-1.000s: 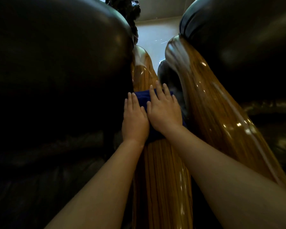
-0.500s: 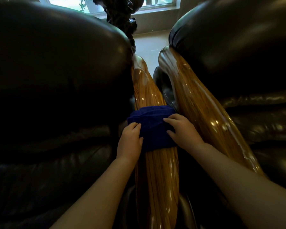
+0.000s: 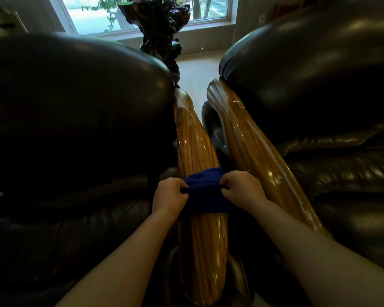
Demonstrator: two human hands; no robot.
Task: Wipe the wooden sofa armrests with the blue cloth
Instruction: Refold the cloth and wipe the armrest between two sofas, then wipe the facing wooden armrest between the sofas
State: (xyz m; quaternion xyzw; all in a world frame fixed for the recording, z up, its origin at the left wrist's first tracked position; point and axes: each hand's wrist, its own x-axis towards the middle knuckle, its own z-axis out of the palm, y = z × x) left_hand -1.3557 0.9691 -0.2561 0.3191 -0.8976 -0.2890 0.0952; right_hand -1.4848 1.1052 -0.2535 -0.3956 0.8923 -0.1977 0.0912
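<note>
the blue cloth [image 3: 205, 191] lies draped across the left wooden armrest [image 3: 198, 235], between two dark leather sofa cushions. the left hand [image 3: 170, 196] is closed on the cloth's left edge and the right hand [image 3: 242, 189] pinches its right edge. the second wooden armrest [image 3: 251, 142] runs just beside, bare and glossy.

Single head view, looking forward and down, close above hands [image 3: 205, 193]

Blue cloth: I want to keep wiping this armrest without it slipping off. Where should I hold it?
Grip the blue cloth at its two side edges, from above, as the left hand and right hand do: it drapes over the rounded left armrest.
</note>
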